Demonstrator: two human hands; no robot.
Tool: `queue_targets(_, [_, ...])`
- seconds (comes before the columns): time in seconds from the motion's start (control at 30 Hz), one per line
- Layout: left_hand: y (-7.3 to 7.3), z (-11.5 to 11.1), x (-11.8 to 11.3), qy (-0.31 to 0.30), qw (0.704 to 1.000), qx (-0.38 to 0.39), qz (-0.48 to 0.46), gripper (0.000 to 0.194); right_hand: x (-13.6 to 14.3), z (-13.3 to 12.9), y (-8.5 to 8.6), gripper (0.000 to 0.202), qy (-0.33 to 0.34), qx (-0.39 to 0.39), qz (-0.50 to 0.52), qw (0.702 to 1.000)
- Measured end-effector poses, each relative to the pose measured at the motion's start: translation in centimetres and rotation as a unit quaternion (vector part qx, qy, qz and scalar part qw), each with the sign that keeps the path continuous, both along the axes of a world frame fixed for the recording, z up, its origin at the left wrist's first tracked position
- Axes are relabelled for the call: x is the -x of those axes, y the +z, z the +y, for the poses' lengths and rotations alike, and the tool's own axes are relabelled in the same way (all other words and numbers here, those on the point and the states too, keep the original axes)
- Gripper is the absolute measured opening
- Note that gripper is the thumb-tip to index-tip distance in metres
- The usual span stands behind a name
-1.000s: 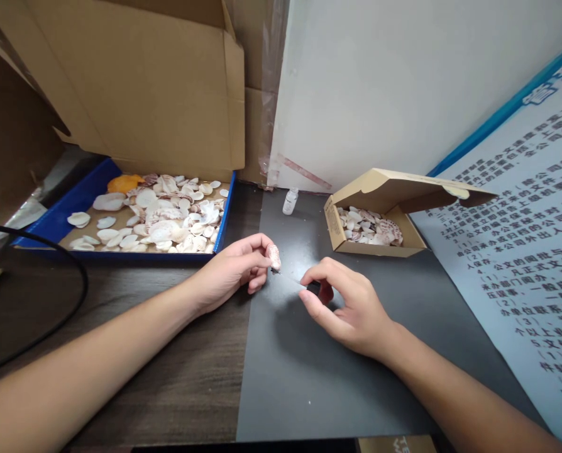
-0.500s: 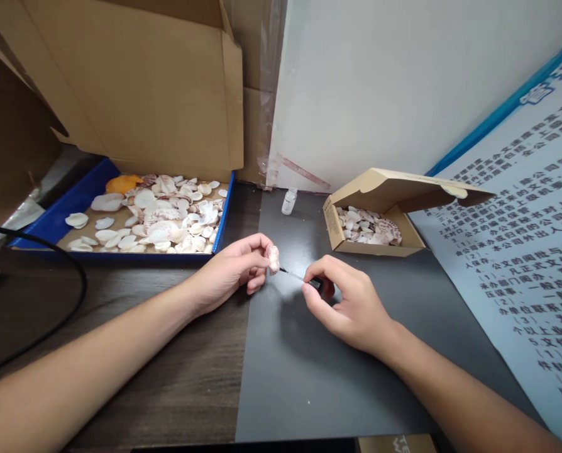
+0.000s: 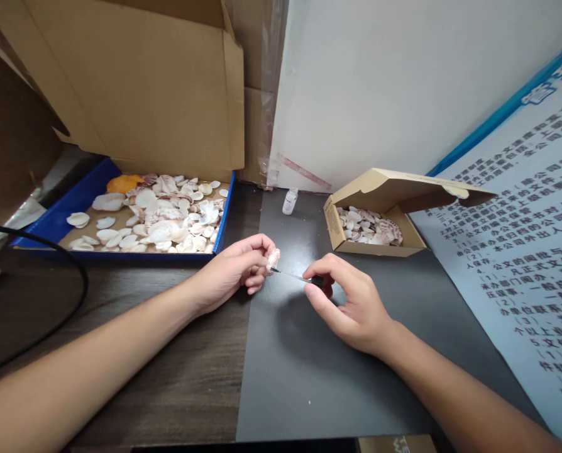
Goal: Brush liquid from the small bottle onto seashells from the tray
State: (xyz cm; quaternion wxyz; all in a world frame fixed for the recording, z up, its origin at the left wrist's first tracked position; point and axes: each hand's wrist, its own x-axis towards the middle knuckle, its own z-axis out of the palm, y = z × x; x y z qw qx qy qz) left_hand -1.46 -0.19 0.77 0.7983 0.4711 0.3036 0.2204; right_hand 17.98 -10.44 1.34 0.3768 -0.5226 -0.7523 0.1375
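Between thumb and fingers, my left hand (image 3: 238,267) pinches a small pinkish-white seashell (image 3: 273,258) above the left edge of the dark grey mat. My right hand (image 3: 349,302) is closed on the black cap-like handle of a thin brush (image 3: 291,275). The brush's dark tip points left and meets the lower edge of the shell. Beyond both hands, a small clear bottle (image 3: 289,202) with a white label stands upright near the wall.
A blue-walled cardboard box (image 3: 223,217) full of loose shells sits at left, lid raised. At right, a smaller cardboard box (image 3: 375,250) holds more shells. A black cable (image 3: 80,258) curves along the left. A printed sheet (image 3: 512,251) lies at far right.
The shell in my left hand has turned slightly, and the brush tip has moved left onto its lower edge. The boxes and bottle stay in place.
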Motion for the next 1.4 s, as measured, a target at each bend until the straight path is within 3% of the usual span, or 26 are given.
queue_targets(0.2, [-0.06, 0.05, 0.04, 0.005, 1.0, 0.004, 0.009, 0.011, -0.01, 0.09, -0.21, 0.01, -0.035, 0.043, -0.042, 0.998])
queue_targets(0.4, [-0.07, 0.09, -0.07, 0.001, 1.0, 0.0, 0.01, 0.01, -0.07, -0.02, -0.21, 0.01, 0.003, 0.022, -0.001, 1.0])
queue_targets(0.57, [-0.07, 0.02, -0.09, 0.0, 1.0, -0.001, 0.011, 0.012, -0.06, 0.01, -0.25, 0.013, -0.034, 0.064, -0.033, 0.997])
queue_targets(0.77, [-0.09, 0.04, -0.05, -0.006, 1.0, -0.011, 0.009, 0.012, -0.18, -0.18, -0.24, 0.011, 0.0, 0.038, 0.001, 0.999])
queue_targets(0.97, [-0.13, 0.1, -0.08, -0.007, 1.0, -0.017, 0.002, 0.011, -0.11, -0.05, -0.29, 0.01, -0.04, 0.042, -0.014, 0.998])
queue_targets(1.13, [-0.29, 0.12, -0.04, -0.015, 0.999, -0.028, 0.007, 0.011, -0.08, 0.08, -0.29, 0.011, -0.019, 0.034, 0.014, 0.999])
queue_targets(1.27, [-0.4, 0.13, -0.03, -0.022, 0.999, -0.046, 0.013, 0.008, -0.03, 0.05, -0.2, 0.012, -0.061, 0.032, 0.009, 0.998])
queue_targets(1.4, [-0.69, 0.09, -0.05, -0.039, 0.996, -0.07, 0.031, 0.01, -0.1, -0.03, -0.09, 0.01, -0.024, 0.011, 0.025, 0.999])
